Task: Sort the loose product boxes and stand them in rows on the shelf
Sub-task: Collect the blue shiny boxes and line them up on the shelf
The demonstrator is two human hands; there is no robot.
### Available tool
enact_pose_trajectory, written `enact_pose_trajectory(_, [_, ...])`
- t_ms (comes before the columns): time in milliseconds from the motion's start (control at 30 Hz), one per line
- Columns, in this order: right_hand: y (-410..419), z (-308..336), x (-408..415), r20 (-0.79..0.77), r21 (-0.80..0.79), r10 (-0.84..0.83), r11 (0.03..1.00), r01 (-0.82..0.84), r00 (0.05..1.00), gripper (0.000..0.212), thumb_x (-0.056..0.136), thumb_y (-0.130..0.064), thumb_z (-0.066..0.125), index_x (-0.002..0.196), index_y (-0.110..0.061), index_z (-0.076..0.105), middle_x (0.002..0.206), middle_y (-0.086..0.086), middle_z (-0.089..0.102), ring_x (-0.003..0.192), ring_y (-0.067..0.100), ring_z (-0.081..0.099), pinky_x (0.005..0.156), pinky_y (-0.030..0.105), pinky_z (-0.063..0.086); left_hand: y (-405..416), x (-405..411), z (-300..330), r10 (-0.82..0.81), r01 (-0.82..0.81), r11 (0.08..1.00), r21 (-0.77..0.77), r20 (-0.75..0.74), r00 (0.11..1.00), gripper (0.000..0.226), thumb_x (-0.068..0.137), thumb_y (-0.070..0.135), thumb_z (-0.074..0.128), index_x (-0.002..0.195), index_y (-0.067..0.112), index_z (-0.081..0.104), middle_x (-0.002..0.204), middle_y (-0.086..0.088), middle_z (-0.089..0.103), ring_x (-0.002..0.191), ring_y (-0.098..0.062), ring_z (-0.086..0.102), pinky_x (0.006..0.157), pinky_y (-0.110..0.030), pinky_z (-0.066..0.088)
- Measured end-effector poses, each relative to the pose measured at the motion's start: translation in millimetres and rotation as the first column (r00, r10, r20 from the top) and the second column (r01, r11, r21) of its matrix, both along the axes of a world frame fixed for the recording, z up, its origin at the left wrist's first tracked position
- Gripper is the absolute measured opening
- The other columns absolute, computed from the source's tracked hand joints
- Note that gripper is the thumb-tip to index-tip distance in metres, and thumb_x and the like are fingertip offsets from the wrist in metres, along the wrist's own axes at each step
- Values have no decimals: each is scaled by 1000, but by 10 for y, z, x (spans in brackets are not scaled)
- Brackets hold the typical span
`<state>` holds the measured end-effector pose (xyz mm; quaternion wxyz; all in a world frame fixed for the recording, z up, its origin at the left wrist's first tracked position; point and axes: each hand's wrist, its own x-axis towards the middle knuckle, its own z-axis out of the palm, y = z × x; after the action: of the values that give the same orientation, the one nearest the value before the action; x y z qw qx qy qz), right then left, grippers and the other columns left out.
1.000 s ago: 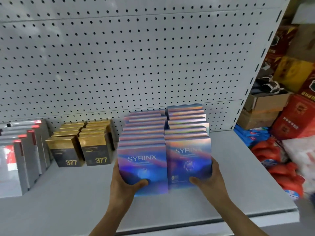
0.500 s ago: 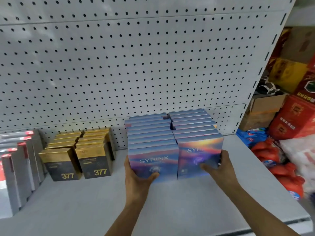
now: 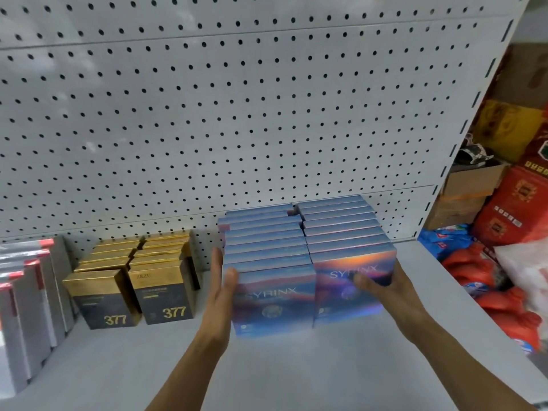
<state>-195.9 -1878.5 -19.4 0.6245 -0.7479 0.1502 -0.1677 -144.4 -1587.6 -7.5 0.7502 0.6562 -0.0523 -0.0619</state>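
Two rows of iridescent blue SYRINX boxes stand upright on the grey shelf, reaching back to the pegboard. My left hand lies flat with straight fingers against the left side of the left row, its thumb tip at the front box's upper corner. My right hand holds the front box of the right row: the thumb lies across its face and the fingers wrap its right side, partly hidden. The right row's front stands a little further back than the left row's.
Two rows of black-and-gold "377" boxes stand just left of my left hand. Grey boxes with red tabs fill the far left. A white pegboard backs the shelf. Red bags and cardboard cartons pile up beyond the shelf's right end.
Both rows have slid back toward the pegboard. My left hand has let go of the front box and flattened against the row's side. My right hand keeps its hold.
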Motion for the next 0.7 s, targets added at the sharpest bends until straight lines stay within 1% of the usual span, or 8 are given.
enact_pose_trajectory(33, [-26, 56, 29, 18, 28, 8, 1000, -8, 1000, 62, 67, -48, 78, 111, -12, 53, 86, -14, 65, 86, 5, 61, 73, 13, 43, -16, 37, 57, 37, -40, 996, -73, -48, 998, 73, 77, 81, 46, 133, 36, 53, 125, 1, 66, 107, -17, 67, 85, -39, 57])
enact_pose_trajectory(100, [-93, 179, 144, 17, 91, 45, 995, -47, 999, 75, 73, -67, 62, 133, -26, 46, 115, -13, 58, 102, 4, 56, 91, 24, 41, -76, 129, 190, 41, -63, 982, -179, -121, 992, 58, 86, 69, 29, 102, 31, 68, 93, 3, 77, 82, -13, 73, 71, -32, 58])
enact_pose_trajectory(167, [-176, 315, 298, -7, 190, 74, 979, -72, 997, 80, 73, -79, 52, 142, -40, 38, 140, -17, 46, 122, 4, 50, 107, 39, 35, -106, 208, 351, 8, -39, 975, -220, -142, 990, 60, 95, 61, 22, 103, 20, 66, 78, -4, 76, 73, -13, 74, 60, -27, 58])
enact_pose_trajectory(233, [-237, 426, 439, -18, 336, 136, 934, -122, 991, 65, 80, -79, 43, 131, -40, 53, 131, -10, 60, 118, 13, 58, 105, 46, 40, -121, 340, 406, 2, -46, 969, -241, -182, 983, 70, 97, 62, 22, 130, 8, 52, 91, -18, 71, 82, -19, 72, 53, -24, 57])
enact_pose_trajectory(267, [-252, 462, 479, -21, 395, 182, 905, -159, 983, 58, 84, -74, 39, 122, -36, 60, 120, -5, 67, 109, 16, 65, 97, 45, 46, -130, 384, 425, -3, -53, 968, -247, -220, 976, 72, 94, 67, 22, 136, 15, 49, 99, -18, 72, 86, -23, 72, 56, -27, 58])
enact_pose_trajectory(367, [-288, 489, 524, -47, 457, 276, 860, -225, 960, 56, 86, -67, 34, 118, -31, 63, 111, 3, 72, 102, 21, 68, 87, 40, 50, -110, 474, 365, -26, -33, 971, -237, -244, 970, 68, 87, 73, 21, 127, 30, 55, 115, -10, 70, 92, -27, 72, 64, -35, 60])
enact_pose_trajectory(567, [-353, 431, 633, -39, 483, 275, 847, -223, 960, 42, 89, -61, 38, 113, -36, 60, 99, -2, 75, 89, 18, 72, 74, 36, 53, -159, 463, 394, -62, -10, 955, -296, -233, 970, 54, 92, 65, 19, 112, 35, 58, 89, 1, 77, 79, -21, 74, 56, -32, 59])
enact_pose_trajectory(700, [-367, 489, 651, -39, 477, 312, 841, -257, 949, 42, 90, -60, 38, 119, -37, 59, 106, 0, 73, 93, 19, 71, 78, 38, 53, -165, 468, 437, -56, -15, 954, -300, -228, 972, 53, 91, 66, 23, 114, 35, 59, 96, 1, 76, 87, -22, 74, 62, -34, 60])
